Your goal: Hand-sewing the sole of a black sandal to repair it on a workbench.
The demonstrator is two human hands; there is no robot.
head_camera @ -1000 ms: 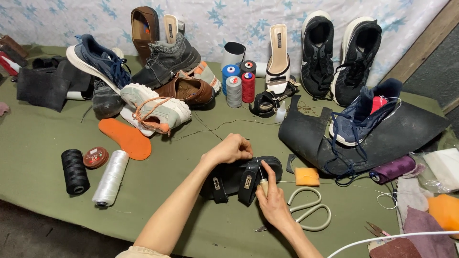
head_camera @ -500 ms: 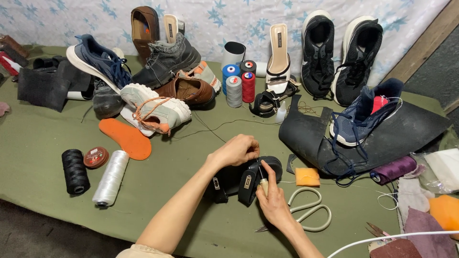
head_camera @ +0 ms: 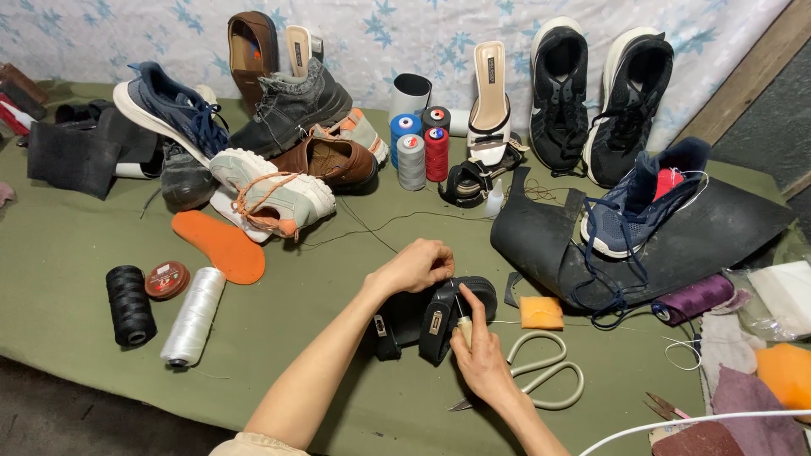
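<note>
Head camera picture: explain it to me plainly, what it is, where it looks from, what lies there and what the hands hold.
There is no machine here: a person works with two bare hands, and the camera sits on their head, looking down. The left hand presses on a black sandal lying on the green cloth. The right hand grips a slim awl-like tool against the sandal's strap. Beside it lie pale-handled scissors and an orange sponge. Farther left lie a black thread spool, a white thread spool and an orange insole. Many shoes line the back.
</note>
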